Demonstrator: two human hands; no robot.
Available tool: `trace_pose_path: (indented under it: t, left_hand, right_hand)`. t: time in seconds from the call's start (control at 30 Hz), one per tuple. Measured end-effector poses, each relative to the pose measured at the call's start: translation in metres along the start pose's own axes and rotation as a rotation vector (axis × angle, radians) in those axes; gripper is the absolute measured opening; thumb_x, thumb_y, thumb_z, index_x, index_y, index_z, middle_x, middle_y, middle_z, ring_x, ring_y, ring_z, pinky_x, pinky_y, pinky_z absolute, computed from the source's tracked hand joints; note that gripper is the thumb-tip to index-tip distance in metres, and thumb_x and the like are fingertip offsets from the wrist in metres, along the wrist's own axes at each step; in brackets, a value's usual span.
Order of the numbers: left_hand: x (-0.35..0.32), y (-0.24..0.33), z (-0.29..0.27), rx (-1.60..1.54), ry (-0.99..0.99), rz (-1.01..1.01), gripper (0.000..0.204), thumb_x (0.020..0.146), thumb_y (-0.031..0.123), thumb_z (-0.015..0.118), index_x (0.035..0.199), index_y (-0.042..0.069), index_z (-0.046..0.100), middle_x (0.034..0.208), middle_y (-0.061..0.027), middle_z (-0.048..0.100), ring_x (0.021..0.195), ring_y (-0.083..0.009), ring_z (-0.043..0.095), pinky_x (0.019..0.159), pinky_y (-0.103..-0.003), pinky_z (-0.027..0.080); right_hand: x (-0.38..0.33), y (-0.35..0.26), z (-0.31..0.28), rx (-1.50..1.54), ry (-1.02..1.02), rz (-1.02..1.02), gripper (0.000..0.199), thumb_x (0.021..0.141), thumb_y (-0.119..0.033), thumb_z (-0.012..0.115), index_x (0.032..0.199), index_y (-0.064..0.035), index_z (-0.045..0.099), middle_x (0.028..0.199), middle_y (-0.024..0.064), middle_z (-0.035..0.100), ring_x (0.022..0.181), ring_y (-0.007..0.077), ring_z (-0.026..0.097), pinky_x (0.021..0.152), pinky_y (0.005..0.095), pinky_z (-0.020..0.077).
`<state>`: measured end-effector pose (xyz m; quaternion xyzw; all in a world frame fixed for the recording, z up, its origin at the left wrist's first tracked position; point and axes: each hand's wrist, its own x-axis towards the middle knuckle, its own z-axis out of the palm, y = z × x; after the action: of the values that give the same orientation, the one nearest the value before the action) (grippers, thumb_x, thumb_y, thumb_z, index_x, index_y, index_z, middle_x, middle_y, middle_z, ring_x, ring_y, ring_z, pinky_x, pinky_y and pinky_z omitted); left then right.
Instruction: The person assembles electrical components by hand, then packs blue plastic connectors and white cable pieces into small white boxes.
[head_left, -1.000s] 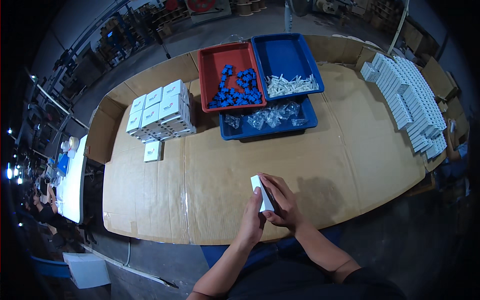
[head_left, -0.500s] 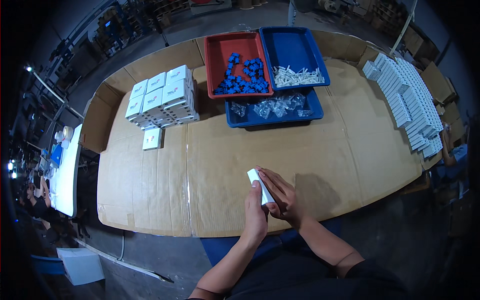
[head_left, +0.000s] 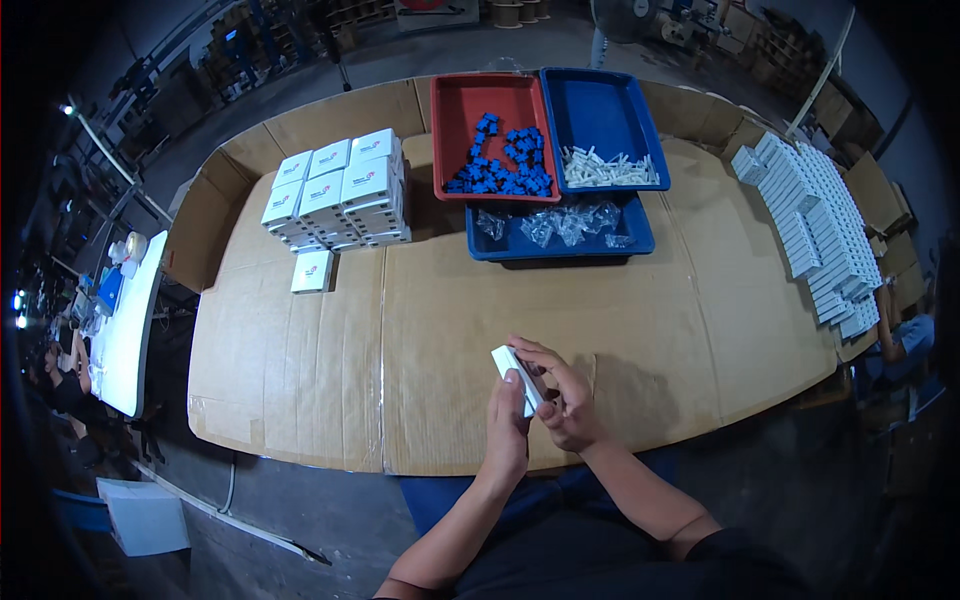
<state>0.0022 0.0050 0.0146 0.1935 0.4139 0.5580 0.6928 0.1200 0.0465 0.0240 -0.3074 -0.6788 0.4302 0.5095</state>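
Observation:
A small white box-shaped piece (head_left: pixel 513 372) is held between my two hands above the near edge of the cardboard-covered table. My left hand (head_left: pixel 508 415) grips it from the left, thumb lying along its face. On the other side my right hand (head_left: pixel 565 400) curls round it, fingertips at its top end and thumb near its lower end. A dark gap shows between the piece and the right palm. What the piece's underside looks like is hidden by the fingers.
A stack of white boxes (head_left: pixel 335 190) stands at the left, a single white box (head_left: pixel 312 272) before it. At the back are a red tray (head_left: pixel 443 120) of blue parts, a blue tray (head_left: pixel 600 110) of white pieces, and a lower blue tray (head_left: pixel 560 250) of clear bags. White pieces (head_left: pixel 815 220) line the right.
My right hand's fingers have lifted and bent away from the white piece, opening a gap beside it. The piece has tilted slightly. The whole view has shifted a little.

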Motion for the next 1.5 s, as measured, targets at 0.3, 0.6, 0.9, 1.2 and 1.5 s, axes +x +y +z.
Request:
trace_pose_path:
  t: [0.3,0.6,0.9,1.2,1.5]
  left_hand:
    - [0.001,0.008,-0.001,0.245,0.017,0.289,0.068,0.114,0.031,0.046,0.169,0.01,0.014,0.133,-0.0053,0.054,0.112,-0.0125,0.055,0.1,-0.029,0.045]
    - [0.006,0.002,0.002,0.427,0.019,0.454,0.068,0.113,0.027,0.048,0.168,0.004,0.016,0.138,-0.0069,0.052,0.114,-0.0134,0.053,0.099,-0.03,0.045]
    - [0.002,0.002,0.012,0.387,-0.052,0.427,0.069,0.112,0.028,0.05,0.167,0.003,0.017,0.14,-0.0093,0.052,0.12,-0.0168,0.053,0.103,-0.031,0.044]
    - [0.0,-0.007,0.013,0.344,-0.08,0.427,0.081,0.109,0.042,0.055,0.168,0.005,0.014,0.141,-0.0122,0.052,0.129,-0.0213,0.051,0.109,-0.037,0.043]
    - [0.009,0.001,0.007,0.545,-0.151,0.589,0.088,0.105,0.035,0.06,0.169,0.008,0.006,0.164,-0.0215,0.03,0.139,-0.0298,0.047,0.108,-0.04,0.047]
  right_hand:
    - [-0.013,-0.008,-0.017,-0.212,-0.139,0.112,0.041,0.1,-0.026,0.07,0.126,0.005,0.067,0.148,0.0204,0.06,0.112,0.0285,0.07,0.084,0.0375,0.0568]
    - [-0.016,-0.006,-0.026,-0.362,-0.194,-0.012,0.039,0.103,-0.016,0.063,0.135,0.005,0.064,0.149,0.0202,0.059,0.094,0.0296,0.073,0.075,0.0358,0.0583]
    - [-0.018,-0.003,-0.03,-0.393,-0.132,-0.126,0.049,0.103,-0.015,0.06,0.147,0.0052,0.055,0.149,0.0195,0.059,0.115,0.0315,0.071,0.087,0.0362,0.0611]
    - [-0.025,-0.008,-0.038,-0.391,-0.102,-0.111,0.051,0.101,-0.012,0.062,0.149,0.0024,0.054,0.148,0.0205,0.06,0.116,0.0333,0.071,0.09,0.0373,0.0615]
    - [-0.018,-0.009,-0.042,0.014,0.007,0.121,0.048,0.109,-0.032,0.055,0.144,0.0006,0.059,0.142,0.016,0.063,0.128,0.0279,0.062,0.103,0.0396,0.0522]
